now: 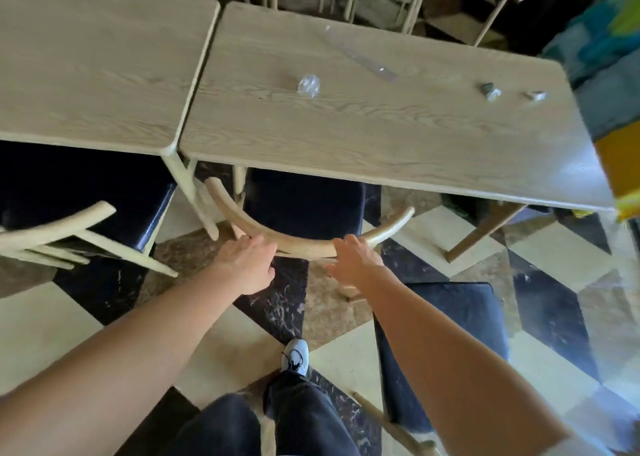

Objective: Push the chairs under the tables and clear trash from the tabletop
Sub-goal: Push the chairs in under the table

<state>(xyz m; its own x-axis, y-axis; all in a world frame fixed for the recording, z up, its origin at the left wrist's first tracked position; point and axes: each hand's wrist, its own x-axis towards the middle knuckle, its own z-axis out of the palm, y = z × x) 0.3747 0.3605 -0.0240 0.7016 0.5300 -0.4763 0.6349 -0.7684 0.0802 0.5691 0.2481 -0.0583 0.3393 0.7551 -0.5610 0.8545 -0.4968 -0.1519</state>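
Two bare forearms reach forward from the bottom of the view, over a dark trouser leg and a white shoe [295, 356] on a checkered floor [547, 244]. At the lower right, a dark-cushioned chair [460, 320] stands well clear of the desks, not yet pushed in. The left hand [247, 265] and right hand [353, 263] rest side by side on the curved wooden backrest [311, 244] of the middle chair, fingers loosely curled over its top rail rather than clenched, likely because a push needs only pressure. Its dark seat [304, 203] is already partly under the near edge of the right desk [381, 137]. To the left, another chair [86, 192] sits partly under the left desk [97, 64]. Trash lies toward the far side of the right desk: a crumpled clear wrapper [309, 85] near the middle, a long clear strip [363, 57] beyond it, and two small scraps [490, 90] toward the right edge.
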